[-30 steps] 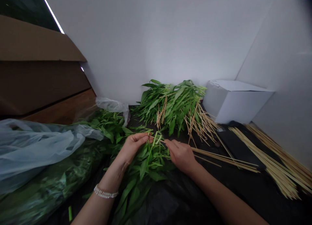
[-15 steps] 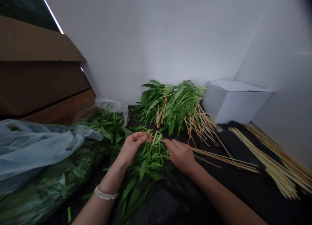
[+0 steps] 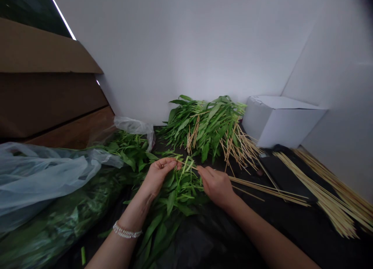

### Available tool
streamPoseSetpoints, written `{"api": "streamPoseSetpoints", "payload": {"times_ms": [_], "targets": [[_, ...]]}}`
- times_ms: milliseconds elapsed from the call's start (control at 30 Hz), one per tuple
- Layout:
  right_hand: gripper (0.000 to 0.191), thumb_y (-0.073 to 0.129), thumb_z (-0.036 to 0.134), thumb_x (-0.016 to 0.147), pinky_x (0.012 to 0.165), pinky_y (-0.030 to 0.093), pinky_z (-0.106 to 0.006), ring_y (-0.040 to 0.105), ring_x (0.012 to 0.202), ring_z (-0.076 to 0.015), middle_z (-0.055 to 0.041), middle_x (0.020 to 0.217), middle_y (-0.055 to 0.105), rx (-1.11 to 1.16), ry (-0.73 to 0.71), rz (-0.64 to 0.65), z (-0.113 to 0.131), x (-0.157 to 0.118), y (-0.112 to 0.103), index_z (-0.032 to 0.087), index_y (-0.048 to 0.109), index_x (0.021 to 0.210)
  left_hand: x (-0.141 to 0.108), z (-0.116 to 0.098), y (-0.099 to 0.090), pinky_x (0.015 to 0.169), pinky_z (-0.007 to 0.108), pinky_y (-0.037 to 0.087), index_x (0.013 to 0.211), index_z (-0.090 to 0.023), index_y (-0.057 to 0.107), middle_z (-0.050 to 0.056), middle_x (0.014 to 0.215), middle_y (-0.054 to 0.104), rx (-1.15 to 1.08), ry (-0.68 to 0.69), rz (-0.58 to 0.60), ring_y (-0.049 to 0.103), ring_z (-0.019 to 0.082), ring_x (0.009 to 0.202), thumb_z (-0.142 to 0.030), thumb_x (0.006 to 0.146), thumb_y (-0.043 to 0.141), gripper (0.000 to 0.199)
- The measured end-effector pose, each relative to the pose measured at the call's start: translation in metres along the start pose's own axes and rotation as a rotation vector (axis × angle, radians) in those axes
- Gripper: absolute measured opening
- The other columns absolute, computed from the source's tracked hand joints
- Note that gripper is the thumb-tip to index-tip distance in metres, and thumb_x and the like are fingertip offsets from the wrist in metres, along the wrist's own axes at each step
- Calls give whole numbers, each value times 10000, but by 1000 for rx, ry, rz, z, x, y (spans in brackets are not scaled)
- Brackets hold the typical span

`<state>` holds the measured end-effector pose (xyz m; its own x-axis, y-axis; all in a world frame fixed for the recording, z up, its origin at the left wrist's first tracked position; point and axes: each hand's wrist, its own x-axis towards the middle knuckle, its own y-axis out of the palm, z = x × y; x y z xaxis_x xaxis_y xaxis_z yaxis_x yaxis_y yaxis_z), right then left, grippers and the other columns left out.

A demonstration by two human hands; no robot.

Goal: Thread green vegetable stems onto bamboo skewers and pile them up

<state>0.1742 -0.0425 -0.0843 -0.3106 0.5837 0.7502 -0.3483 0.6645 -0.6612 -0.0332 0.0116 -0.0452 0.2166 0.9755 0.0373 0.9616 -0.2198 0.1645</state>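
Near the middle of the head view, a thin wooden skewer (image 3: 183, 163) spans the gap between my two hands. Green leafy stems (image 3: 189, 166) cross it, with their leaves (image 3: 175, 201) hanging down toward me. The fingers and thumb of my left hand (image 3: 160, 172) are pinched at the skewer's left end, and a pearl-like bracelet circles that wrist. My right hand (image 3: 215, 183) is closed on the skewer's right side, its fingertips close to the stems. The right hand covers part of the stick.
Behind my hands lies a pile of skewered greens (image 3: 210, 121). Loose skewers (image 3: 271, 189) and larger bundles (image 3: 323, 199) lie right, near a white box (image 3: 282, 119). At left are a plastic bag (image 3: 46, 179) with greens and a cardboard box (image 3: 43, 102). A white wall rises behind.
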Motion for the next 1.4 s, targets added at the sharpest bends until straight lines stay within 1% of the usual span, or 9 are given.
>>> {"api": "streamPoseSetpoints", "payload": {"times_ms": [300, 533, 833, 933, 1067, 1133, 1233, 1300, 1400], "targets": [[290, 390, 151, 950, 571, 354, -253, 549, 606, -122, -21, 718, 610, -3, 9, 37, 1, 0, 0, 137, 640, 1096, 2, 3, -2, 848, 317, 500, 790, -153, 729, 44, 745, 752, 28, 6, -43, 691, 186, 755, -332, 631, 838, 263], [291, 396, 147, 946, 574, 375, -248, 553, 613, -117, -22, 737, 619, 13, 2, 28, 0, -2, 1, 135, 633, 1114, 3, 4, -6, 853, 294, 502, 783, -158, 751, 38, 733, 750, 10, -25, 29, 685, 167, 743, -307, 674, 815, 195], [301, 407, 115, 916, 594, 405, -250, 575, 644, -125, -42, 772, 640, 31, -32, 25, 2, -5, 8, 119, 625, 1123, 0, 7, 1, 668, 271, 518, 753, -164, 757, 46, 716, 757, 46, -169, 37, 668, 158, 612, -338, 573, 869, 274], [292, 397, 118, 918, 584, 393, -252, 565, 621, -125, -32, 749, 633, 21, -4, 22, -1, -3, 6, 132, 629, 1097, 2, 2, -5, 720, 277, 522, 795, -157, 760, 72, 795, 769, 85, -117, 9, 695, 187, 717, -409, 598, 848, 332], [276, 365, 128, 939, 603, 386, -246, 574, 627, -126, -37, 750, 639, 22, 80, -41, -6, 1, 0, 139, 631, 1013, 10, -2, -20, 833, 314, 518, 900, -158, 743, 92, 918, 769, 120, 50, -164, 700, 225, 877, -489, 649, 792, 419], [272, 359, 134, 944, 609, 386, -248, 579, 633, -129, -38, 749, 639, 31, 101, -55, -7, 1, -2, 140, 627, 990, 15, 2, -25, 864, 341, 514, 917, -153, 738, 99, 926, 766, 219, 133, -176, 698, 240, 890, -471, 682, 765, 397], [262, 364, 143, 944, 612, 386, -248, 582, 637, -128, -38, 756, 643, 36, 95, -44, -6, 1, -2, 145, 623, 982, 20, 12, -28, 914, 372, 491, 940, -175, 748, 97, 950, 763, 521, 242, -111, 689, 260, 931, -390, 778, 668, 281], [255, 374, 145, 940, 620, 389, -245, 590, 653, -127, -41, 770, 650, 39, 84, -33, -5, 1, -1, 145, 623, 991, 21, 20, -28, 974, 384, 453, 1022, -212, 738, 85, 1062, 743, 773, 326, -48, 656, 261, 1036, -289, 831, 584, 257], [251, 384, 140, 935, 626, 395, -242, 599, 670, -127, -44, 778, 654, 41, 77, -21, -4, 1, -1, 144, 626, 1001, 20, 31, -29, 1014, 420, 412, 1163, -246, 687, 89, 1272, 650, 1111, 400, 7, 575, 273, 1176, -171, 845, 522, 366]]}}
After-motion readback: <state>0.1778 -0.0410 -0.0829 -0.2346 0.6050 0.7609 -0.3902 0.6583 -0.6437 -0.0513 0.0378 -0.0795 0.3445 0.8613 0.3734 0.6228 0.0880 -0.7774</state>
